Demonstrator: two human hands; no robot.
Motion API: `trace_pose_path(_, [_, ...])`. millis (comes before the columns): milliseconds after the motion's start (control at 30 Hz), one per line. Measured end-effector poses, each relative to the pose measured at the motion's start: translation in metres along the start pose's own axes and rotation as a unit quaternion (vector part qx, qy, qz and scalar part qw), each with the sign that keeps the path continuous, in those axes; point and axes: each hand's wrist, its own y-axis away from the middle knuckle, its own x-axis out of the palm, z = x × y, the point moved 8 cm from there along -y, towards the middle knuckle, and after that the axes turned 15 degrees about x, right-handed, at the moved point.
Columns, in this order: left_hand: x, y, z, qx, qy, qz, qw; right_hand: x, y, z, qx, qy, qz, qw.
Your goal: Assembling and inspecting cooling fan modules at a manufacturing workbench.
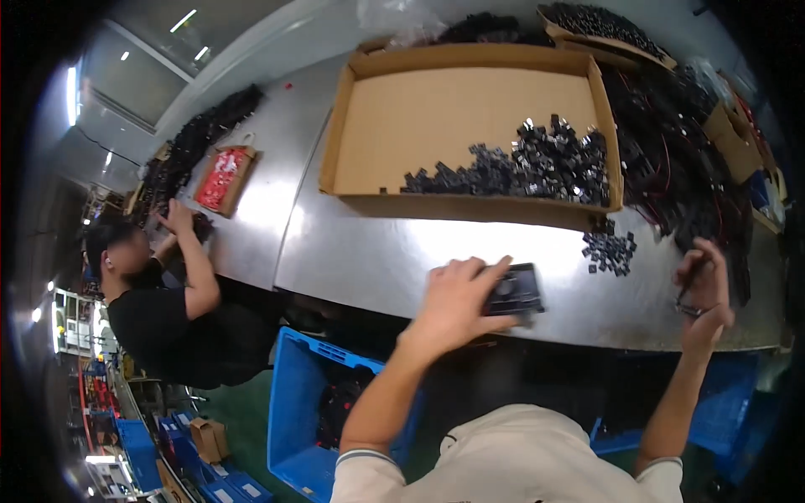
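Note:
My left hand (457, 302) grips a black, roughly rectangular block (524, 289) at the front edge of the metal table, thumb below and fingers above. The block has recesses and small shiny details on its top. Off to the right, my right hand (708, 289) is raised near the table's edge, fingers curled around a thin dark object (689, 281) with a shiny lower part; its exact kind cannot be made out. Between the hands, a small pile of black cube-like parts (610, 250) lies on the table. Beyond them, a shallow cardboard tray (436, 101) holds many similar parts.
Dark cables (662, 142) are heaped at the right of the metal table (360, 251). A blue crate (289, 419) with dark items stands below the table's edge. At the left, a person (159, 310) works beside a carton of red parts (222, 180).

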Motion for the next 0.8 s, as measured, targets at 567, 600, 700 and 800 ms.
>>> trace_pose_path(567, [-0.185, 0.136, 0.212, -0.284, -0.339, -0.023, 0.897, -0.009, 0.016, -0.072, -0.096, 0.558, 0.118, 0.816])
trace_pose_path(600, [-0.186, 0.13, 0.204, -0.247, -0.299, -0.092, 0.917, -0.01, 0.017, -0.076, -0.085, 0.561, 0.132, 0.813])
trace_pose_path(700, [-0.162, 0.069, 0.161, -0.129, -0.085, -0.239, 0.959, -0.017, 0.02, -0.075, -0.097, 0.56, 0.105, 0.816])
trace_pose_path(800, [-0.129, 0.008, 0.115, -0.096, 0.166, -0.347, 0.918, -0.02, 0.024, -0.068, -0.092, 0.566, 0.086, 0.815])
